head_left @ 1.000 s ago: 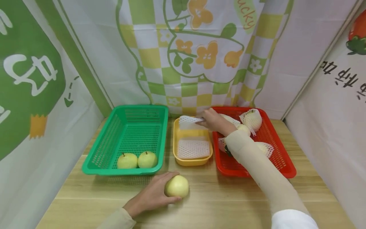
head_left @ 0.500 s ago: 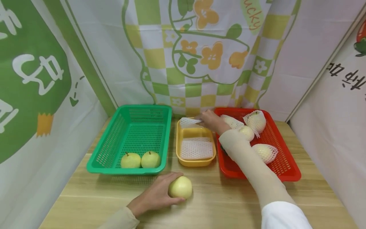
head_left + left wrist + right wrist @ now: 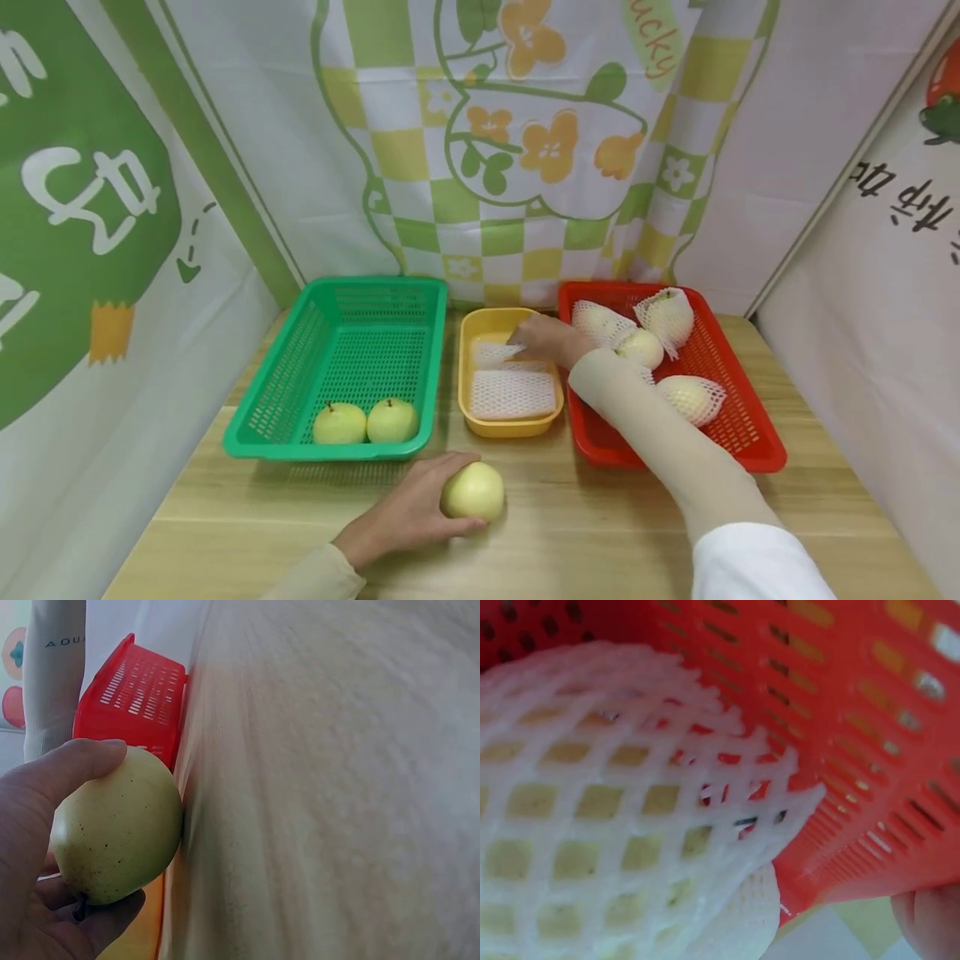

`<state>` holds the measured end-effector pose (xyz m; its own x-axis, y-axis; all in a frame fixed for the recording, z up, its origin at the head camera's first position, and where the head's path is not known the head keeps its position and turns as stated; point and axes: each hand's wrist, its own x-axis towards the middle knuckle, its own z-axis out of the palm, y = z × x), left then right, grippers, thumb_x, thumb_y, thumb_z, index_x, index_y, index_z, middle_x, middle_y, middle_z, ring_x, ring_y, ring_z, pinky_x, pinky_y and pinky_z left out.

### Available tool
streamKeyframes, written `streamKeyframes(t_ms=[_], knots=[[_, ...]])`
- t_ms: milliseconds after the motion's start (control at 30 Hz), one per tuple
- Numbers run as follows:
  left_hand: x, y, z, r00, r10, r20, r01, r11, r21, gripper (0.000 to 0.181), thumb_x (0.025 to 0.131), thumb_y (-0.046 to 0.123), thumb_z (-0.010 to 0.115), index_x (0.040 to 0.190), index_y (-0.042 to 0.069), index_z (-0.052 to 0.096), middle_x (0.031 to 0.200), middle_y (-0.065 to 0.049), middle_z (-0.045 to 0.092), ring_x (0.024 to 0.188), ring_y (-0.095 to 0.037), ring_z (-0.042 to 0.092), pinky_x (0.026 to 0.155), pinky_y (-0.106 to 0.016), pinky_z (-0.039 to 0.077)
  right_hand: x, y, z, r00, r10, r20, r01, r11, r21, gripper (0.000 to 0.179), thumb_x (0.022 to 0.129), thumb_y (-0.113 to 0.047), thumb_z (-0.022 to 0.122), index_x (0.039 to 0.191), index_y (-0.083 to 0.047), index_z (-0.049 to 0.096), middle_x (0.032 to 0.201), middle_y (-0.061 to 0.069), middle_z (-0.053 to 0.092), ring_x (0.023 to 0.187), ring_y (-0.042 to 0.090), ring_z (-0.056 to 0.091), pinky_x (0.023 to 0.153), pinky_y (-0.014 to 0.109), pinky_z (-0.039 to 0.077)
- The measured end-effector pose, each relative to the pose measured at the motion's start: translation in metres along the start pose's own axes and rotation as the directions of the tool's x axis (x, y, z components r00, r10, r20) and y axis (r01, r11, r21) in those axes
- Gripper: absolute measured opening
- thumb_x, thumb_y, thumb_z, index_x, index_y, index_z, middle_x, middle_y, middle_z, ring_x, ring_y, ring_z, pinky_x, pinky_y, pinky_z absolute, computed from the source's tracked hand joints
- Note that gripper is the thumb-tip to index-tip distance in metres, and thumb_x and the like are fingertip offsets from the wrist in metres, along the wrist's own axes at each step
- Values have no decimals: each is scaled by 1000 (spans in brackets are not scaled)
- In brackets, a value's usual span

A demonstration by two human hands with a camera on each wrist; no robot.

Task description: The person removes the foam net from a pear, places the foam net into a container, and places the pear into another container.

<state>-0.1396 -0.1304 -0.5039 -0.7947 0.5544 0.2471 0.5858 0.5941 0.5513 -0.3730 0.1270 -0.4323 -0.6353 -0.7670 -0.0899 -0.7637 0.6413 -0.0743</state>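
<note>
My left hand (image 3: 408, 510) grips a yellow-green pear (image 3: 474, 492) on the wooden table; in the left wrist view its stem points down between the fingers. My right hand (image 3: 551, 337) reaches over the right side of a small yellow tray (image 3: 504, 429) and pinches a white foam fruit net (image 3: 493, 355). Below that net, more white foam netting (image 3: 512, 394) lies flat in the tray. The right fingertips are partly hidden. In the right wrist view, a netted pear (image 3: 577, 817) fills the left side, and only a bit of the hand shows.
A green basket (image 3: 315, 452) at left holds two bare pears (image 3: 366, 422). To the right, a red basket (image 3: 600, 457) contains several pears in foam nets (image 3: 690, 398), partly beneath the right forearm. A printed curtain (image 3: 517, 233) hangs behind.
My right hand has lowered with the foam net, from above the tray's back edge down into the tray. The left hand keeps its grip on the pear.
</note>
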Motion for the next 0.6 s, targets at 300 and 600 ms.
streamKeyframes(t_ms=[300,600], knots=[[1,1,1,1000,-9,27,10,1000,-30,79,82,45,90,143,5,60,138,-8,71,125,-24,70,103,-42,61,-16,-12,-11,982,144,121,-160,978,135,64,111,-59,32,139,-16,71,139,6,71,133,31,64,118,49,48],[-2,0,-1,1000,-19,17,20,999,-29,80,81,45,90,143,4,60,138,-9,71,125,-26,70,104,-45,61,-50,-25,-53,991,127,-31,-117,966,229,57,113,-51,38,143,-12,67,138,8,71,131,31,64,117,51,49]])
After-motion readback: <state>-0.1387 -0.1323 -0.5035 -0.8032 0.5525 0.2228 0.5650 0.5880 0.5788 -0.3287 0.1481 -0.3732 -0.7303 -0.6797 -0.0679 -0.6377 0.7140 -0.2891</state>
